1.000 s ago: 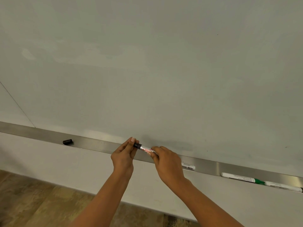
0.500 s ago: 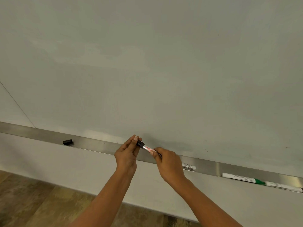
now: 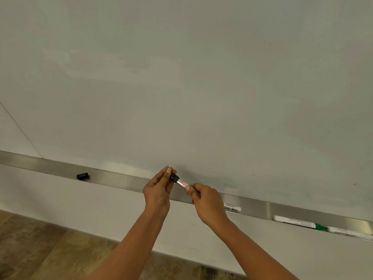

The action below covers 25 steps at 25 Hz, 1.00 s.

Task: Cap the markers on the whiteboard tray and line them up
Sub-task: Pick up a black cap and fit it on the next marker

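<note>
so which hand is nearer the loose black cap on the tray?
Left. The left hand sits right of the loose black cap along the tray; the right hand is farther right, beyond the left.

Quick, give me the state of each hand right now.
Left hand: closed on the small black cap at the marker's end.
Right hand: closed on the silver marker with red print.

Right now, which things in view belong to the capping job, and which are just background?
Job:
held marker, black cap in left hand, right hand
loose cap
tray
green marker
white marker

Background:
whiteboard
wood floor
</note>
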Each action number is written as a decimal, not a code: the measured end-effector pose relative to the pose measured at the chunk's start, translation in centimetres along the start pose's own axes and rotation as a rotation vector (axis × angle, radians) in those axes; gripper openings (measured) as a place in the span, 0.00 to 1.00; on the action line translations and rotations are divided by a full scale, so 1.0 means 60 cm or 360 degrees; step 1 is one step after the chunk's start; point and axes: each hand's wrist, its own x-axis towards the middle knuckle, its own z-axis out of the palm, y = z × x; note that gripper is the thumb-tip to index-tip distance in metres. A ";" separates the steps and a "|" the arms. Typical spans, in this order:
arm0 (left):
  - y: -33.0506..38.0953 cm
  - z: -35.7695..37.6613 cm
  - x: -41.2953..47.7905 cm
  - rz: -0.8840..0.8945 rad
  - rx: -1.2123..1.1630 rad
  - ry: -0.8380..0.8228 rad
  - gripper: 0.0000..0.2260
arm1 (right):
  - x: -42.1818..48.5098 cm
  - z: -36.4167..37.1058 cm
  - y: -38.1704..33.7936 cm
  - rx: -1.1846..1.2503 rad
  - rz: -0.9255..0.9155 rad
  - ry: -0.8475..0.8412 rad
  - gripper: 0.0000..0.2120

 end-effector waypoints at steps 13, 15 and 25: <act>-0.018 0.007 0.010 0.0009 0.0050 -0.0040 0.06 | 0.004 -0.016 0.002 0.0734 0.0514 -0.0300 0.16; -0.019 0.009 0.011 0.0001 0.0049 -0.0046 0.06 | 0.004 -0.019 0.001 0.0827 0.0605 -0.0359 0.17; -0.021 0.019 0.012 0.0001 0.0083 -0.0090 0.06 | 0.011 -0.035 0.005 0.1371 0.1007 -0.0679 0.18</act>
